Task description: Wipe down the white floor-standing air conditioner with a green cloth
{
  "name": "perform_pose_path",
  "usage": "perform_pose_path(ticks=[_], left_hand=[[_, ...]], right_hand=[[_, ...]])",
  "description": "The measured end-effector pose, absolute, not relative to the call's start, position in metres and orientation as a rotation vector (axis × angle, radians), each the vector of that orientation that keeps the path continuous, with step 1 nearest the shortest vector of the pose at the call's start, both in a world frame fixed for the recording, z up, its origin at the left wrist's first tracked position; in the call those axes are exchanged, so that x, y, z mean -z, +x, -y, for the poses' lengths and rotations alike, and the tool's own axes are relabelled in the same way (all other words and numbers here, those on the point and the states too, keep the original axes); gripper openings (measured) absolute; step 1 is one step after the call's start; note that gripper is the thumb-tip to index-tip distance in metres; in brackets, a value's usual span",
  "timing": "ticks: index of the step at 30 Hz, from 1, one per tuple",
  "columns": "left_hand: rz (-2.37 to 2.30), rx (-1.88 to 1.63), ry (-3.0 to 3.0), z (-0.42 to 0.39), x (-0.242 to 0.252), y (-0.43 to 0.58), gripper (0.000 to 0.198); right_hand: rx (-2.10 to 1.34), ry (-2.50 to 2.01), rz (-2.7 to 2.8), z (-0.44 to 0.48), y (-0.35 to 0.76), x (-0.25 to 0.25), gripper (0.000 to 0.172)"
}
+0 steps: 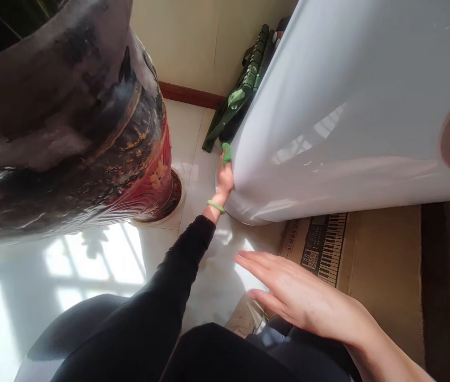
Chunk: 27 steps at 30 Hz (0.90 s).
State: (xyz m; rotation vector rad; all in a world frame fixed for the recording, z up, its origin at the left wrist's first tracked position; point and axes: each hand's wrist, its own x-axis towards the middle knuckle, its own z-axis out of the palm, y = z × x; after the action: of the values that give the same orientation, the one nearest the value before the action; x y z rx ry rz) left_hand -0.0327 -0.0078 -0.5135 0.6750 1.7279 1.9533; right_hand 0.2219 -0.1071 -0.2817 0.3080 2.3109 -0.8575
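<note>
White appliance (347, 106), right; dark urn (69, 132), far left; keyboard carton (379, 265), near right. My left hand (225, 178) grips a green cloth (226, 154) against the appliance's underside; my right hand (300, 289) lies open, just beside the carton.

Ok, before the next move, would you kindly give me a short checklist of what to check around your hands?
1. Left hand on the glossy white appliance: ok, it presses against the curved lower edge.
2. Green cloth in place: ok, it sits at the left fingertips, against the white surface.
3. Right hand free: ok, it is open, holding nothing.
4. Space beside the plastic-wrapped dark urn: ok, pale floor tile shows between it and the appliance.
5. Appliance against the cardboard keyboard box: cannot tell whether they touch.
</note>
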Motion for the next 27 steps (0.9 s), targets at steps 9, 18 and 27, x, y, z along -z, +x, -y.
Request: perform_pose_path(ticks=[9,18,27], left_hand=[[-1.964,-1.805,0.434,0.071,0.533,0.079,0.068],[-1.868,-1.811,0.564,0.075,0.505,0.117,0.072],[-1.734,-1.91,0.65,0.029,0.518,-0.007,0.059]], right_hand=[[0.915,0.252,-2.427,0.118,0.226,0.28,0.065],[0.902,0.248,-2.428,0.117,0.226,0.279,0.064],[0.884,0.343,-2.247,0.116,0.227,0.272,0.066]])
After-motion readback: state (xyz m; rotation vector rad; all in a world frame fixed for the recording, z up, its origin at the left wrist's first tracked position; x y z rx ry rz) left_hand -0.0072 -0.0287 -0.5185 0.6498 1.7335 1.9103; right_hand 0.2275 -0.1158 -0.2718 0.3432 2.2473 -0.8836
